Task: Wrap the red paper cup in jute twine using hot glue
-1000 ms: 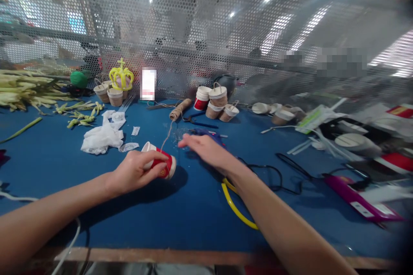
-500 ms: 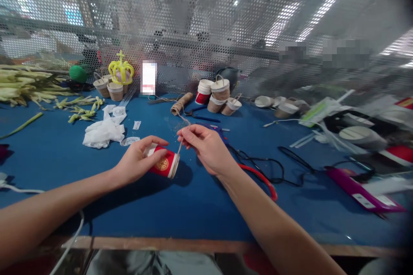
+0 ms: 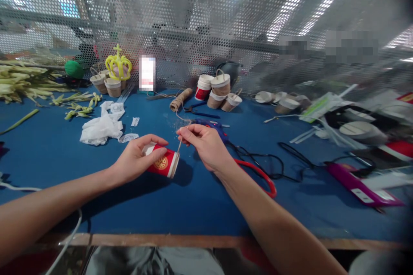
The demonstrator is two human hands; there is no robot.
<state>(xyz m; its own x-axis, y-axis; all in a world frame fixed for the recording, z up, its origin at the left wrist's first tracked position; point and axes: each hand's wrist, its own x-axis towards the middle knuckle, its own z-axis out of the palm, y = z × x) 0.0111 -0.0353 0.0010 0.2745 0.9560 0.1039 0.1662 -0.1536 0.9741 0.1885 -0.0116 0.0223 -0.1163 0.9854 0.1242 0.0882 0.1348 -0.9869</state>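
Tilted on its side above the blue table, a red and white paper cup (image 3: 163, 163) with a gold emblem is gripped by my left hand (image 3: 137, 154), thumb and fingers round it. Twine circles the end of the cup facing right. My right hand (image 3: 201, 142) pinches the twine (image 3: 180, 144) just beyond that end, apart from the cup. From my right fingers the twine runs back toward a twine roll (image 3: 181, 99) on the table. A blue glue gun (image 3: 214, 128) lies partly hidden behind my right hand.
Blue-handled pliers (image 3: 206, 114) lie behind my right hand, near stacked twine-wrapped cups (image 3: 220, 85). At left are crumpled white lace (image 3: 101, 129) and a yellow crown (image 3: 118, 66). Black cables (image 3: 258, 161), a red hose-like loop (image 3: 263, 178) and a purple box (image 3: 358, 184) lie right.
The view has shifted slightly. Both hands keep nearly the same pose, the left still on the cup and the right still pinching the twine.
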